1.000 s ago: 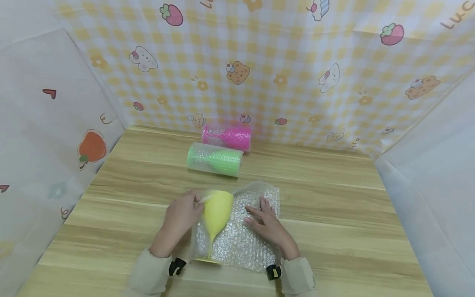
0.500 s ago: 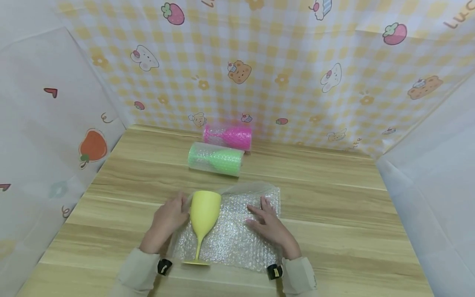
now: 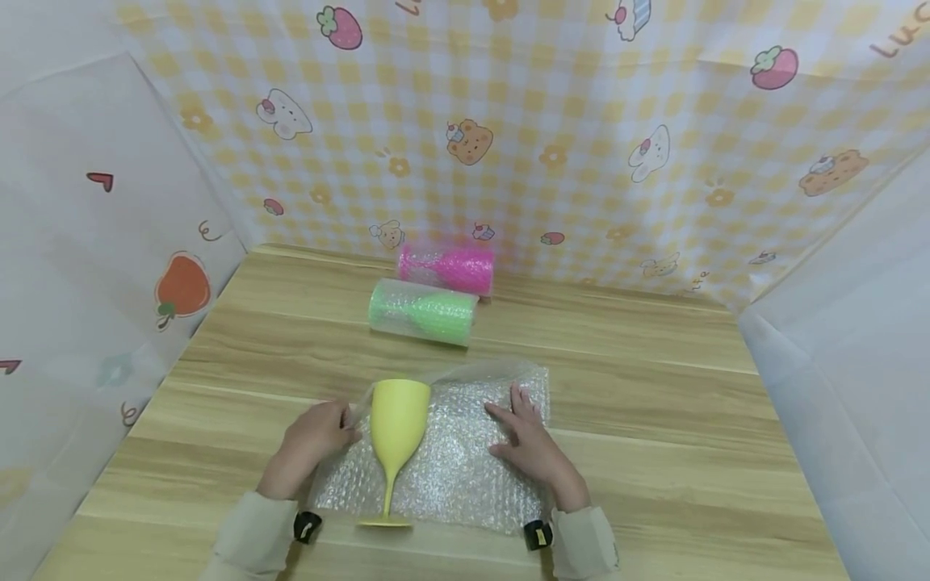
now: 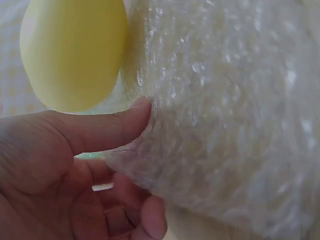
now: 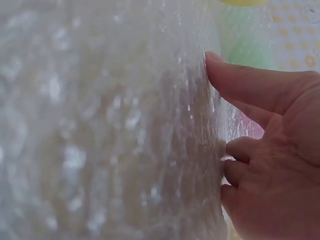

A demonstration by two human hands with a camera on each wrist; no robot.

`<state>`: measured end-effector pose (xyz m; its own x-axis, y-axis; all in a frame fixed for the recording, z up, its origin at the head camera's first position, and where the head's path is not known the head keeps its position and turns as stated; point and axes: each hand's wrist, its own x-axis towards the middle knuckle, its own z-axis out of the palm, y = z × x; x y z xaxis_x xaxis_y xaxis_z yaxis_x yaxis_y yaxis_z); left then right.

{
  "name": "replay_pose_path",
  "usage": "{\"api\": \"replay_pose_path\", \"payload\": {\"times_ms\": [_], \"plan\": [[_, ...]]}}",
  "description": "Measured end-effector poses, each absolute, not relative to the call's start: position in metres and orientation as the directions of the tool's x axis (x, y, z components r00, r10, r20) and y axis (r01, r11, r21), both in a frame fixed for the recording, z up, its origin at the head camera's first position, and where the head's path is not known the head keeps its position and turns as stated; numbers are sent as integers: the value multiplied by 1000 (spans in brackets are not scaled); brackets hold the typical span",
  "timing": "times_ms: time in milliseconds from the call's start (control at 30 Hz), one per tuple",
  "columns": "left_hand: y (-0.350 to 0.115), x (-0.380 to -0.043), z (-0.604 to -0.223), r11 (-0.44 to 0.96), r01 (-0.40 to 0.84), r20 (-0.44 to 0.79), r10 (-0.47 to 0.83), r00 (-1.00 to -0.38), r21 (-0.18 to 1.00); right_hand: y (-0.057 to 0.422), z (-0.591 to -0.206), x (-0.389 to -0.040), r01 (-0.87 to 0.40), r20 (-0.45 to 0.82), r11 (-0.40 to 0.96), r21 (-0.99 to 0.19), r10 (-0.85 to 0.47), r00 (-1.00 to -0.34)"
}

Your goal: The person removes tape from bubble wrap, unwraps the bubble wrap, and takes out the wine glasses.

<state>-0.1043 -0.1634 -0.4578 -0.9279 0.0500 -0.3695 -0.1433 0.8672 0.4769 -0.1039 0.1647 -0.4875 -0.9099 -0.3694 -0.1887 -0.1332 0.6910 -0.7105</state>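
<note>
Goblet [image 3: 400,424] is partly hiding wrap [image 3: 465,468] toward worktop's [image 3: 668,476] cropped front edge; left hand [image 3: 314,440] is pinching wrap, right hand [image 3: 532,445] resting spread-fingered.

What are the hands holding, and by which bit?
The left hand pinches the bubble wrap near its far left corner; the right hand rests on it with fingers spread.

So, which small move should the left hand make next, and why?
Probably the left hand should lower the pinched edge of the bubble wrap and lay it flat: that side looks lifted beside the yellow goblet, which lies uncovered on the wrap, while the right hand rests on the other side.
</note>
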Motion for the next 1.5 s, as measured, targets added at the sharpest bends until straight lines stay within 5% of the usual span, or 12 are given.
{"api": "replay_pose_path", "payload": {"times_ms": [233, 533, 900, 1500], "plan": [[-146, -93, -459, 895, -62, -237, 49, -970, 441, 167, -489, -99, -162, -180, 704, -692, -385, -905], [-117, -67, -464, 960, 170, 56, 162, -985, 221, 171, -491, -93, -223, -129, 687, -692, -421, -898], [-111, -55, -445, 941, 185, 33, 183, -983, 283, 168, -489, -95, -212, -117, 709, -673, -385, -915], [-142, -97, -460, 846, 113, -157, 225, -961, 520, 165, -487, -97, -170, -184, 715, -678, -389, -903]]}}
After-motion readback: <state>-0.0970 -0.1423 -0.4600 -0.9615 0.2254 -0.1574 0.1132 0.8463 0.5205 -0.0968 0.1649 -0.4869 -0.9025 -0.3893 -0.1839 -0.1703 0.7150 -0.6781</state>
